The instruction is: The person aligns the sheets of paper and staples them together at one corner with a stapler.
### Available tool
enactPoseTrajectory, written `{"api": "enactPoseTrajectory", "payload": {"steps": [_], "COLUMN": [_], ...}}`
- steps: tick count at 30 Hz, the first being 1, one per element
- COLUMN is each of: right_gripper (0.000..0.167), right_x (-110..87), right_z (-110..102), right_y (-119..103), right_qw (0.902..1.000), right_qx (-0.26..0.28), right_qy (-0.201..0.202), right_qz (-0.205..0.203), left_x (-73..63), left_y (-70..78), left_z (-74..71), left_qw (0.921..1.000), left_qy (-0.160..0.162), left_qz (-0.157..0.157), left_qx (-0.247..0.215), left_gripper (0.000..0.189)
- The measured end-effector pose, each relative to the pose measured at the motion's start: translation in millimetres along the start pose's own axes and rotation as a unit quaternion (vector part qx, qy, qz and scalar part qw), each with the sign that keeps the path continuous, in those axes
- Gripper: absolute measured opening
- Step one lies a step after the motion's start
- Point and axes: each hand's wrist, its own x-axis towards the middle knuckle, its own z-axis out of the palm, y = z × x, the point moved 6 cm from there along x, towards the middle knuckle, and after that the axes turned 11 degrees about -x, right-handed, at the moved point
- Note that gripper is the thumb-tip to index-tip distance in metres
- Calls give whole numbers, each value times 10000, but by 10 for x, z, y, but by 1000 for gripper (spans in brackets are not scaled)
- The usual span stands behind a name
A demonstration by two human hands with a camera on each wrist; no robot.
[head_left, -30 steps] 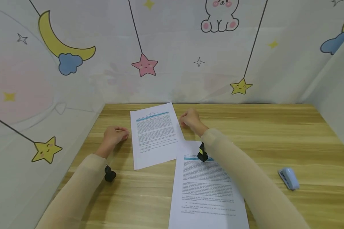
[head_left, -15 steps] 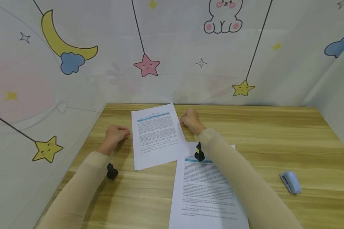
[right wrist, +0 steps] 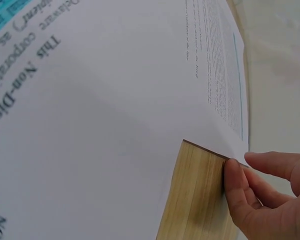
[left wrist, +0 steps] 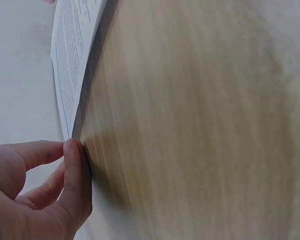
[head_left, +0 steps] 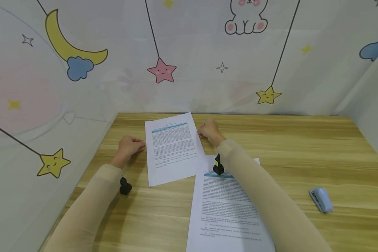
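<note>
A printed paper sheet [head_left: 173, 154] with a blue highlighted line lies slightly turned near the back edge of the table. At its left edge, my left hand [head_left: 129, 148] pinches the paper between thumb and fingers, as the left wrist view shows with the hand [left wrist: 45, 185] up close. The sheet's right edge is pinched by my right hand [head_left: 209, 131]; in the right wrist view, thumb and fingertips of that hand [right wrist: 265, 190] meet at the paper's edge. A second printed sheet [head_left: 226, 217] lies nearer to me, its top left corner meeting the first sheet's lower right corner.
A small light-blue stapler [head_left: 321, 199] lies at the right on the wooden table [head_left: 302, 147]. My right forearm [head_left: 264, 189] crosses above the nearer sheet and hides part of it. Behind the table hangs a patterned cloth [head_left: 195, 91].
My left fingertips have come slightly rightward, closing the small gap to the sheet's left edge. The right hand stays at the right edge. The view has shifted a little; stapler and nearer sheet stay put.
</note>
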Motion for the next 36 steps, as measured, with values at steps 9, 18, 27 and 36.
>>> {"api": "enactPoseTrajectory", "payload": {"steps": [9, 18, 27, 36], "right_gripper": [15, 14, 13, 14], "right_x": [13, -2, -17, -7], "right_z": [8, 7, 8, 42], "right_y": [-10, -25, -18, -35], "right_qw": [10000, 9999, 10000, 10000], "right_qx": [-19, -58, 32, 50], "right_qy": [-60, -45, -19, -1], "right_qz": [23, 88, 43, -3], "left_x": [44, 76, 94, 107], "left_y": [1, -1, -38, -41], "left_z": [41, 48, 54, 30], "left_qw": [9999, 9994, 9999, 10000], "left_qy": [-13, 47, 48, 72], "left_qz": [20, -32, -26, -19], "left_qx": [136, 336, 161, 51], "left_gripper": [28, 26, 26, 28]}}
